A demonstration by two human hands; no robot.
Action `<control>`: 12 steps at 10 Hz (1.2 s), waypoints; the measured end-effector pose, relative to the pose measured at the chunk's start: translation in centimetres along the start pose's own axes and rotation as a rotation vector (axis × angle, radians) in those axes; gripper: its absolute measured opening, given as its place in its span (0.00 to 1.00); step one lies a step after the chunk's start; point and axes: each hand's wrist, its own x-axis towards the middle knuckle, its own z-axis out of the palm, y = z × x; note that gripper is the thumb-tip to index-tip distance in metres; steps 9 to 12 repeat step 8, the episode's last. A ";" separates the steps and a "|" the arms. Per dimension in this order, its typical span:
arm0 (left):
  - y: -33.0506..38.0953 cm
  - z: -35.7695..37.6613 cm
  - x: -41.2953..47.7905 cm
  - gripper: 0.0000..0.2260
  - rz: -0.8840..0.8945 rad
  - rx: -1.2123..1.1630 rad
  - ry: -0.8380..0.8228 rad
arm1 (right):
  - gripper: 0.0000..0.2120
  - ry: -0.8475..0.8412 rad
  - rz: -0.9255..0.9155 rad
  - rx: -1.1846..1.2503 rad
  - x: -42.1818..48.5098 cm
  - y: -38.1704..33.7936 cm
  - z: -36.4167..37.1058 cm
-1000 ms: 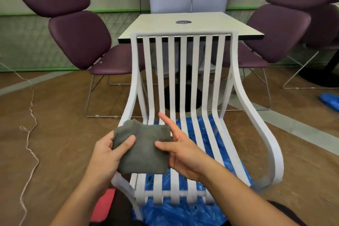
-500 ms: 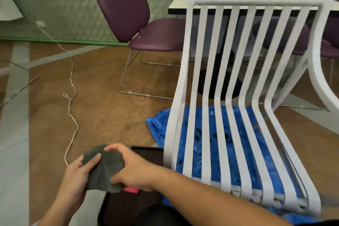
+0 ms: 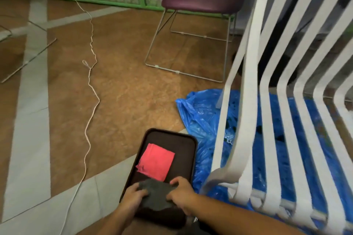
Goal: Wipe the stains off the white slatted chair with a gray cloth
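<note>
Room: open floor [image 3: 124, 91] left, chair [image 3: 248, 101] right
Container: tray [image 3: 195, 145] holds red cloth [image 3: 155, 161]
Hands: left hand [image 3: 133, 196], right hand [image 3: 181, 191] both clutching gray cloth [image 3: 155, 195]

Crumpled gray cloth [image 3: 155, 194] beside white slatted chair [image 3: 248, 74]

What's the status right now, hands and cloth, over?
Left hand and right hand grip gray cloth over dark tray. White slatted chair untouched. Pink cloth on tray, nothing blocking.
</note>
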 end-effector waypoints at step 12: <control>4.2 -0.5 9.4 0.22 0.005 0.200 0.166 | 0.18 -0.088 0.299 0.156 6.3 -3.8 2.1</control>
